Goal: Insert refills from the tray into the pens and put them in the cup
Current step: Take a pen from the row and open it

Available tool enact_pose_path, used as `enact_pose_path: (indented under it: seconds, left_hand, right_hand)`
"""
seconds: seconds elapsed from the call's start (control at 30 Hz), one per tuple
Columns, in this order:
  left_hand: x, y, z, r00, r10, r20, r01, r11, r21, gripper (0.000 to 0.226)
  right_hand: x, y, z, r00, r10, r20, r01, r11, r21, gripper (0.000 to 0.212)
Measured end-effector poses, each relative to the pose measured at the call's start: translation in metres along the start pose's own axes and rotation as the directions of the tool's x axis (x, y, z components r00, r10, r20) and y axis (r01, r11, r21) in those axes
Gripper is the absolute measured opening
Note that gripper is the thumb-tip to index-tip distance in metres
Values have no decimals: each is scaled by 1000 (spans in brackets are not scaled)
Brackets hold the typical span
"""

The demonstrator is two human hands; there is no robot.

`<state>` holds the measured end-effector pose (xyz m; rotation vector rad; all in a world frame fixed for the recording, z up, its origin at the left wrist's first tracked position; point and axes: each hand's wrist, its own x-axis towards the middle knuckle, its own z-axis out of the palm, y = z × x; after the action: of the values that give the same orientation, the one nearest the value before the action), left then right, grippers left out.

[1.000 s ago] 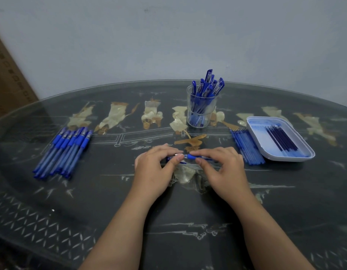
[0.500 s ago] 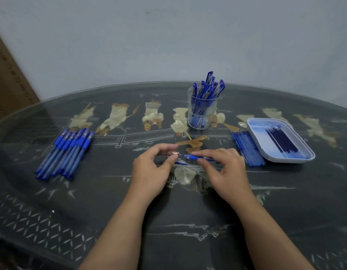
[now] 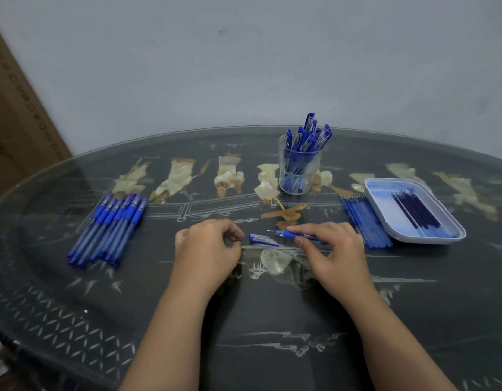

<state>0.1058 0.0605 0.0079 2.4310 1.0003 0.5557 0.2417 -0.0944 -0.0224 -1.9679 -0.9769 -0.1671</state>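
The right hand grips a pen low over the counter. Its fingers are closed round the blue grip, and the bare metal tip points to 9 o'clock. The pen's cap lies loose on the glass just past that tip, between the two hands. The left hand sits at 9 o'clock of the cap with its fingers curled in. I cannot tell whether they pinch anything.

The pen should be light, stiff and slick plastic. The rubbery grip is the sure place to hold it, and the fine tip is best left alone. The cap is small, smooth and round enough to roll or skid on glass, so it calls for a pinch from above.

The cup stands at 12 o'clock, already crowded with pens, so another will need threading in. The tray at 2 o'clock holds dark refills, thin and likely bendy. A row of blue tubes lies against its near side, in the right hand's way to the tray. More pens lie in a bunch at 9 o'clock, well clear.
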Motion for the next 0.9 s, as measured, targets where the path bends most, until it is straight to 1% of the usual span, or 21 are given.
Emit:
enact_pose_path:
  seconds: [0.13,0.23,0.33,0.47,0.53,0.6,0.63,0.67,0.7,0.77,0.83,0.9]
  left_hand:
    - [1,0,6,999,-44,-11,43,993,-114,19]
    - [2,1,11,998,-65,-26,59,984,-167,22]
    - [1,0,13,997,-75,-28,68,977,-201,24]
    - [1,-2,11,995,-100,-17,92,961,-262,26]
    - [1,-1,10,993,-112,-33,100,962,-255,28]
    - [-1,4,6,990,-85,-109,51,958,-283,27]
    - [-1,8,3,987,-58,-151,5,944,-331,25]
    - [-2,11,0,987,-28,-161,-40,915,-402,23]
    - [-3,15,-3,993,7,-122,-66,869,-491,23]
    - [-6,24,-6,995,90,47,-37,753,-657,24]
    - [-10,32,-4,977,146,158,21,668,-744,31]
    - [-12,35,3,967,160,199,55,632,-773,39]
  right_hand:
    - [0,-1,0,1000,-5,2,5,1000,-15,34]
    - [-1,-2,0,1000,-4,-3,4,1000,-27,29]
    - [-2,-4,1,999,-11,-46,9,998,-57,20]
    - [-3,-12,-4,991,10,-131,-20,997,-74,19]
    - [-2,-16,-9,988,22,-152,-33,997,-70,15]
    - [1,-21,-14,987,82,-135,-80,997,19,14]
    - [3,-25,-17,985,131,-115,-121,988,95,14]
    - [6,-30,-20,979,182,-93,-164,970,177,13]
    - [8,-36,-24,972,223,-73,-197,946,258,13]
    - [13,-48,-31,961,273,-35,-236,882,408,13]
    - [16,-58,-35,951,308,6,-263,802,535,12]
    - [16,-63,-36,940,340,34,-292,749,595,11]
